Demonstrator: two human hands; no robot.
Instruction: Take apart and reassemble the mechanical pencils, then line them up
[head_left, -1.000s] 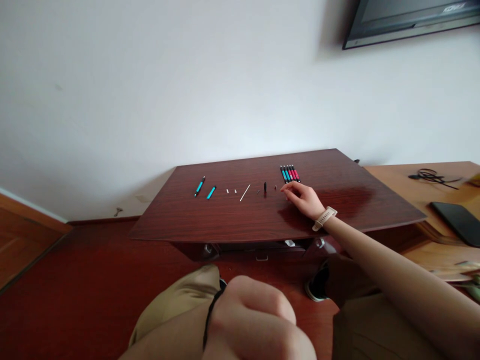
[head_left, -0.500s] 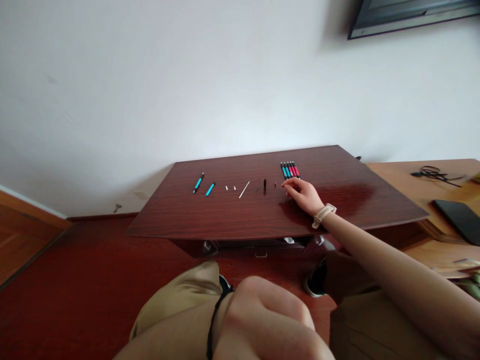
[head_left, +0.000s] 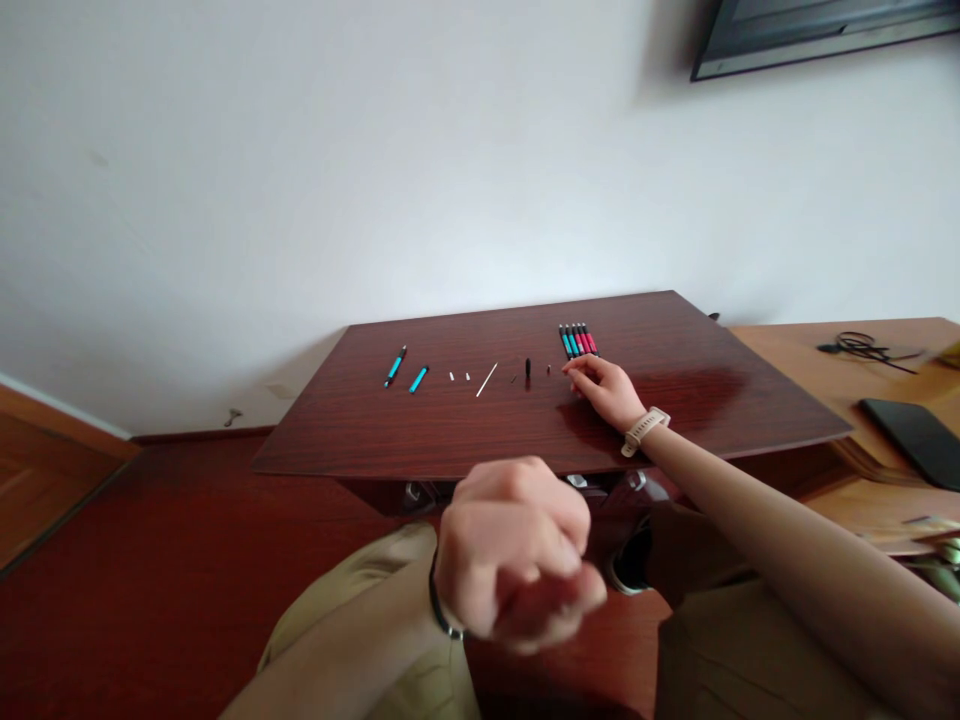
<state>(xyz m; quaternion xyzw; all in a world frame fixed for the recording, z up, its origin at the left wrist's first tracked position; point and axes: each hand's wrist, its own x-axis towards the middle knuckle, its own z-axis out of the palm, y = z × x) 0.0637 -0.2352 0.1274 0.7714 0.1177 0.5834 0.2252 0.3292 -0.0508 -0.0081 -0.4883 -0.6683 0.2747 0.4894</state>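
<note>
My left hand (head_left: pixel 517 555) is raised in front of the table's near edge, its fingers curled into a fist. Whatever it may hold is hidden. My right hand (head_left: pixel 609 388), with a pale watch band at the wrist, rests on the dark red table (head_left: pixel 390 440), fingers loosely bent and apart. Just left of its fingertips lies a tiny pen part (head_left: pixel 549 369). Further left come a black pen grip (head_left: pixel 528 369), a small spring-like piece (head_left: pixel 514 379), a thin white refill (head_left: pixel 487 380), two small white pieces (head_left: pixel 467 377), a turquoise barrel (head_left: pixel 419 380) and a turquoise pen (head_left: pixel 395 367).
Beyond my right hand lies a row of several turquoise and pink pens (head_left: pixel 577 340). On the right, a lighter wooden desk (head_left: pixel 795 345) bears a black cable (head_left: pixel 862 346) and a black phone (head_left: pixel 911 440). A screen (head_left: pixel 825 40) hangs on the wall above.
My left hand has risen and moved forward from my lap towards the table's edge, turning so that its curled fingers show. My right hand stays in place.
</note>
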